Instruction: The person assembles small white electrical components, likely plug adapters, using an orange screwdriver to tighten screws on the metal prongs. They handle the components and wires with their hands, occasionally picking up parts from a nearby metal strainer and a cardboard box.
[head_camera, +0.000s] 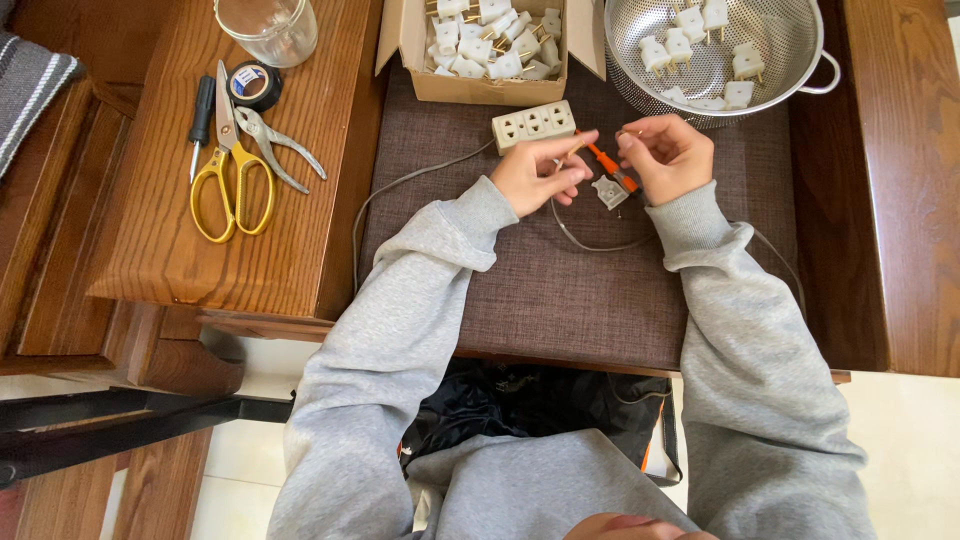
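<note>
Over woven brown mat (560, 300): left hand (535, 175) fingers pinching orange-handled screwdriver (608, 163); right hand (668, 155) fingers pinching wire end above plug (609, 192).

Soft even daylight, sharp focus, faint shadows.

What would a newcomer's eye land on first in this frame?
Most likely the two hands at centre: the left hand and right hand meet over an orange-handled screwdriver and a small white plug on a grey cable. Behind them sit a cardboard box of white plugs and a metal colander holding more. Yellow-handled scissors stand out at left.
</note>
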